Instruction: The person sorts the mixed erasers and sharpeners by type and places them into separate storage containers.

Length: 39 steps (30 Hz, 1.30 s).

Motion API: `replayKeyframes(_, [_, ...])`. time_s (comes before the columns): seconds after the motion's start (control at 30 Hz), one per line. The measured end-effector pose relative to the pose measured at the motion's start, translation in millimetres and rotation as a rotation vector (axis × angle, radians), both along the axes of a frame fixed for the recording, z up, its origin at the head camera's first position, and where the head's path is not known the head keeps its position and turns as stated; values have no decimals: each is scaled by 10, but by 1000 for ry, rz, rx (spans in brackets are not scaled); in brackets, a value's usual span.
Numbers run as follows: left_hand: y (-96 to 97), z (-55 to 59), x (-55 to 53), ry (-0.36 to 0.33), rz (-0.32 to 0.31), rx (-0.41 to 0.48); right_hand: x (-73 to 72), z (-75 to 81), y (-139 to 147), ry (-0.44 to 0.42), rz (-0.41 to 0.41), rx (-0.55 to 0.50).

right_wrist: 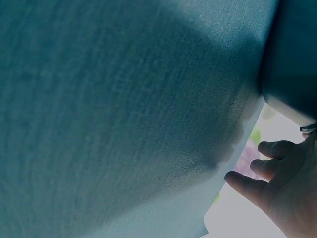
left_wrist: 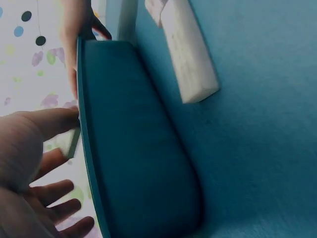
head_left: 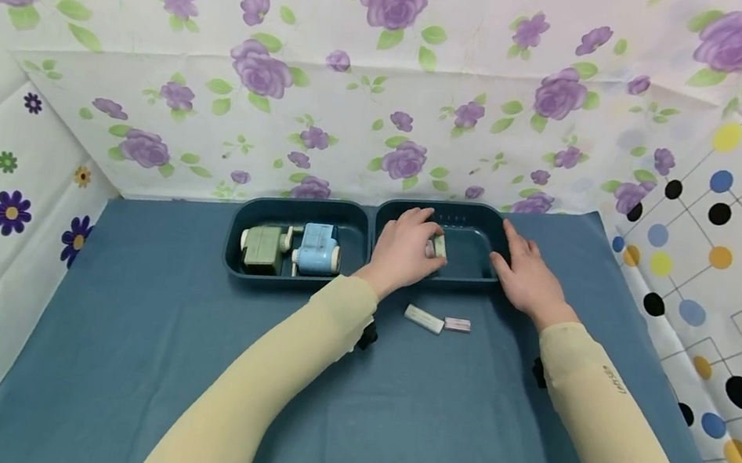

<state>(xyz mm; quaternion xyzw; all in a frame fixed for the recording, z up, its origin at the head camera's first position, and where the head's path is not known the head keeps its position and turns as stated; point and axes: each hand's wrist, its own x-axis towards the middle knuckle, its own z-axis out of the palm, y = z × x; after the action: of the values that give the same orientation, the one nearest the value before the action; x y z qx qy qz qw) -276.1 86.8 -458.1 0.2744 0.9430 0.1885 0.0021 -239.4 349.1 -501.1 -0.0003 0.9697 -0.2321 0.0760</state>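
Observation:
My left hand (head_left: 406,246) is over the right-hand dark blue tray (head_left: 470,283) and pinches a pale green eraser (head_left: 440,245) between thumb and fingers. Something pinkish shows beside that eraser, partly covered by the hand. In the left wrist view the green eraser (left_wrist: 73,143) shows past the tray's rim, under the thumb side. My right hand (head_left: 527,276) rests against the right end of the same tray, fingers spread. On the cloth before the tray lie a long white eraser (head_left: 424,319) and a smaller pink eraser (head_left: 457,325), end to end.
Another dark blue tray (head_left: 233,269) adjoins on the left. It holds a green crank pencil sharpener (head_left: 264,250) and a light blue one (head_left: 318,249). Blue cloth (head_left: 387,424) covers the table. Flowered sheeting (head_left: 355,142) stands behind, with a dotted sheet (head_left: 730,258) at right.

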Motion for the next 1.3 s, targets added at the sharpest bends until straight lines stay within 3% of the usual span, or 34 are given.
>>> replayKeyframes(0.2, [153,-40,-113,-109,38,-81,12,15,-2,-6,-8,-6])
replayKeyframes(0.43, [256,-125,-195,-200,36,-127,-2,6,-18,-5,-18,-2])
replayKeyframes(0.67, [259,-223,-235,-279,28,-151,3,13,-17,-17,-17,0])
replayKeyframes(0.9, [260,-202,-238,-339,68,-148,-7,27,-1,-14,-20,1])
replayKeyframes(1.1, [264,-158,-232,-330,72,-150,-24,33,4,-5,-18,-3])
replayKeyframes(1.3, [234,-158,-198,-242,37,-135,-1,5,13,-6,-19,-5])
